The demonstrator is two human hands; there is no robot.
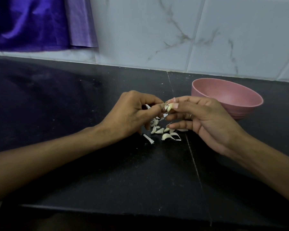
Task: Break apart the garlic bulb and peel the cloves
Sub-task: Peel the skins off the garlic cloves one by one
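Here a single garlic clove (168, 107) is pinched in mid-air between the fingertips of the left hand (133, 114) and the right hand (205, 120), both closed on it from opposite sides. Directly below the pinch, loose skins and cloves (162, 130) are scattered on the black counter (90, 164); beyond the right hand a pink bowl (240, 97) stands. The step is judged best done by steadying the clove with one hand while skin is lifted by a nail. Its long axis seems roughly upright, though the pointed end cannot be told.
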